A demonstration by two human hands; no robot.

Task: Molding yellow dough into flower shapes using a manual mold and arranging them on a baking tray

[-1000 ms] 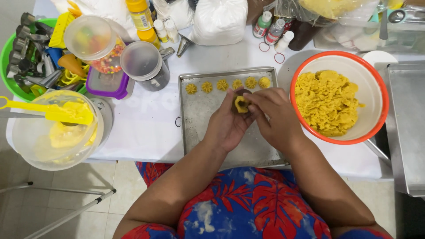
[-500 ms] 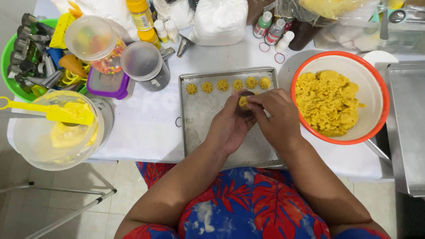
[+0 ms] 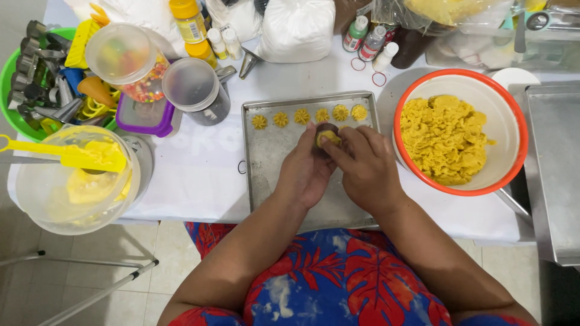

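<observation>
Left hand (image 3: 306, 172): over the baking tray (image 3: 272, 163), fingers curled around a small dark round mould (image 3: 327, 136) filled with yellow dough; clamped on it.
Right hand (image 3: 364, 169): beside the left, fingertips pressed onto the dough at the top of the mould; fingers drawn together, touching it.
Mould: held just above the tray's upper middle, directly below the row of cookies.
Baking tray: bare metal, rectangular, on the white-covered bench (image 3: 199, 175). Six small yellow flower-shaped cookies (image 3: 302, 116) lie in one row along its far edge.
Orange-rimmed bowl (image 3: 510, 130): right of the tray, white inside, half full of crumbly yellow dough (image 3: 444, 139).
Clear plastic bowl (image 3: 42, 199): left edge of the bench, yellow batter inside, a yellow spatula (image 3: 72, 156) resting across the rim.
Green basket (image 3: 12, 90): far left, packed with metal cutters and coloured tools.
Round clear tub (image 3: 124, 60): lidded, coloured sprinkles inside. Beside it a dark lidded jar (image 3: 196, 90), and a purple-rimmed box (image 3: 145, 118) below.
Yellow bottle (image 3: 188, 19): upright, back of bench, orange cap, label unreadable.
Three small dropper bottles (image 3: 371, 43): back centre, green and white caps.
White bag (image 3: 296, 27): soft, full, back centre.
Second metal tray (image 3: 556, 175): far right.
</observation>
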